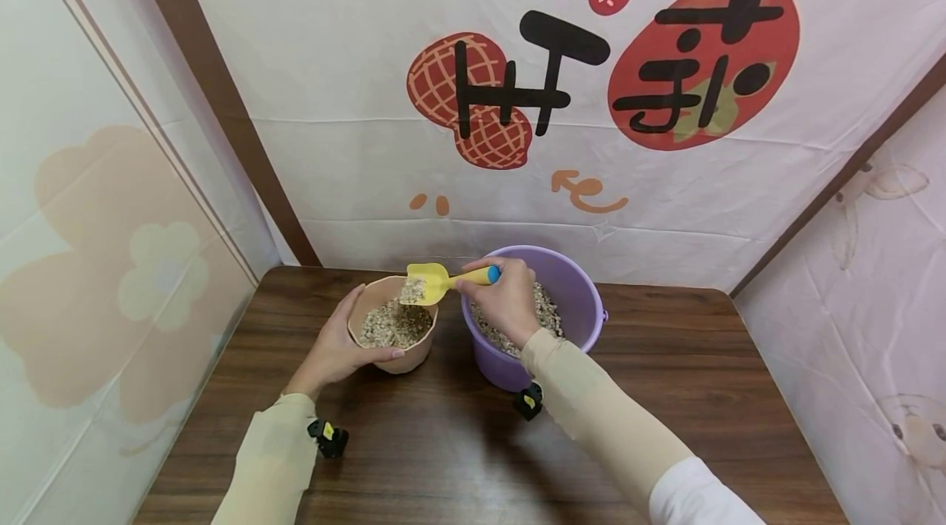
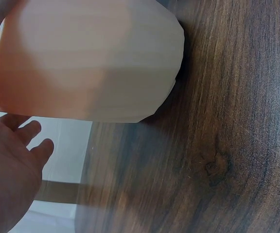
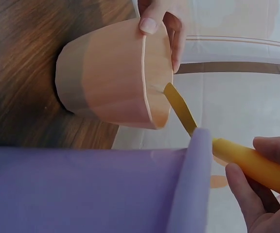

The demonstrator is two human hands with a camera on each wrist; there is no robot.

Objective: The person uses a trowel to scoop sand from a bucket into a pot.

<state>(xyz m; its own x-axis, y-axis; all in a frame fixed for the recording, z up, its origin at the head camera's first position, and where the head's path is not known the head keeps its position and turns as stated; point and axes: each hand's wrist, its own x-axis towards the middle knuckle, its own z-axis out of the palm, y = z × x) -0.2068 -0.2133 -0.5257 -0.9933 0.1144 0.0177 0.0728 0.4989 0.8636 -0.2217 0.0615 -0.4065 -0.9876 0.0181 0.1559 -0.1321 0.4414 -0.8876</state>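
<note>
My left hand (image 1: 332, 348) holds a peach-coloured plant pot (image 1: 405, 362), its thumb over the near rim and its fingers round the far left side. Inside the pot lies a pale, speckled granular mix (image 1: 392, 326). My right hand (image 1: 510, 301) grips the handle of a yellow toy shovel (image 1: 436, 282). The shovel's blade is over the pot's far rim, with some mix on it. Below the right hand stands a purple bucket (image 1: 580, 287), which also has granular mix (image 1: 548, 313) in it. The left wrist view shows the pot's side (image 2: 91, 63) standing on the table.
Pot and bucket stand side by side near the back edge of a dark wooden table (image 1: 665, 393). Printed fabric (image 1: 355, 139) hangs behind the table and at both sides. A small black device (image 1: 328, 437) sits at the left wrist, another (image 1: 528, 400) at the right.
</note>
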